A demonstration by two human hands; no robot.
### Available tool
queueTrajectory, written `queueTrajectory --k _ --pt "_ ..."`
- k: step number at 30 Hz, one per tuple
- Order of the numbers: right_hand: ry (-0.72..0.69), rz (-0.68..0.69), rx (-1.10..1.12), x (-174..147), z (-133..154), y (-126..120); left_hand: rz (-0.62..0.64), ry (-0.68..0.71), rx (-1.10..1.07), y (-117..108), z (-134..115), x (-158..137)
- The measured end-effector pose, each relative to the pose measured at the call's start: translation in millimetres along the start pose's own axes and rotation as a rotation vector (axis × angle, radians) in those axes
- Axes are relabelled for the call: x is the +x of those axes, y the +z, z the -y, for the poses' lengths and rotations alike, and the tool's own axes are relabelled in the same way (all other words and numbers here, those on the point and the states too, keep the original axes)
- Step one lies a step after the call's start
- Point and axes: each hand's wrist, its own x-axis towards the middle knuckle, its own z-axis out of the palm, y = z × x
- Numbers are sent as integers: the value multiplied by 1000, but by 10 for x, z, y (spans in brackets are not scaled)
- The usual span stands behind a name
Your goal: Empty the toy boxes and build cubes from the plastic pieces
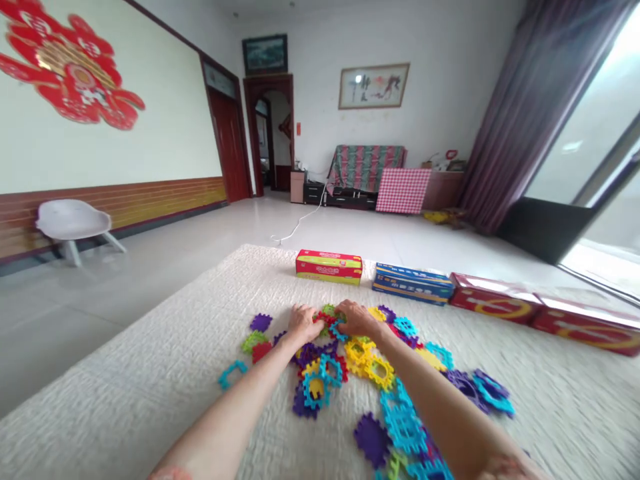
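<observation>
Both arms stretch forward over a loose spread of gear-edged interlocking plastic tiles in purple, turquoise, yellow, red and green. My left hand (304, 325) is curled down at the far side of the heap, its thumb against a red tile (327, 325). Opposite it, my right hand (356, 318) curls over the tiles, with a turquoise tile (339, 331) by its thumb. A green tile (329, 309) shows between the two hands. Nearer me lie yellow ring tiles (379, 371), a turquoise ring tile (315, 391) and a purple tile (373, 440). Some fingertips are hidden.
The tiles lie on a cream textured mat (150, 373). Along its far side stand a red-and-green box (329, 267), a blue box (413, 284) and two dark red boxes (495, 298). A white chair (75, 220) stands on the floor at left.
</observation>
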Motion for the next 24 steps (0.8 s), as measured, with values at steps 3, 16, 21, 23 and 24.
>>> queueTrajectory --k 3,16,21,23,24 --pt "35 -9 -8 -288 -194 -54 17 47 -22 148 -314 -11" --pt "488 -96 -98 -1185 -602 -253 -1 87 -79 -302 -457 -286" --pt "226 -215 8 -1070 160 -243 -66 -168 11 -759 549 -551" --pt "29 -215 96 -952 634 -138 -27 -283 31 -821 849 -690" --pt "-59 -207 108 -891 866 -66 10 -319 34 -820 952 -756"
